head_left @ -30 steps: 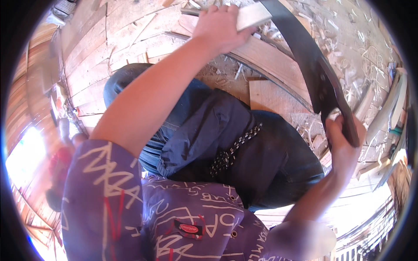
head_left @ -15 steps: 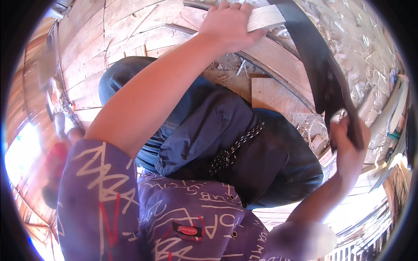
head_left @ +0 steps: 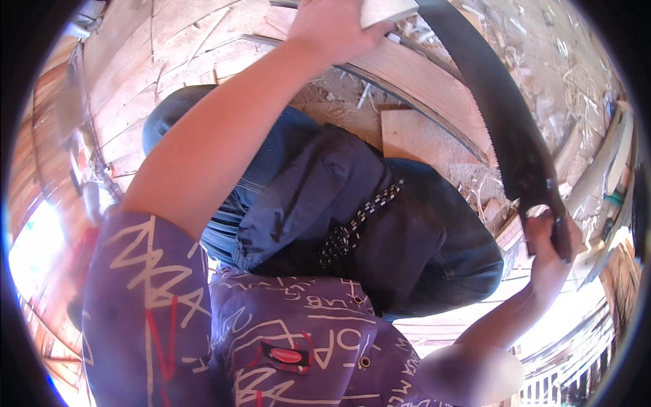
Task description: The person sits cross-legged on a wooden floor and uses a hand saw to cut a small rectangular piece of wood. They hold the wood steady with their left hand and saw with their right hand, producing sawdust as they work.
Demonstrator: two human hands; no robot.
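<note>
Saw blade point(head_left: 502, 115), long, dark and toothed, arcs down the right side over a curved wooden plank point(head_left: 420, 95). Right hand point(head_left: 549, 244) is clenched around its lower end; left hand point(head_left: 332, 27) grips a pale wooden piece point(head_left: 386, 10) (partly cut off) at its upper end. Shavings litter the floor point(head_left: 563, 74)

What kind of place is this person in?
Probably a woodworking spot or carpentry yard. Wooden planks lie all around, wood shavings litter the ground, and the right hand holds a long dark saw blade, while the left hand grips a pale wooden piece.
</note>
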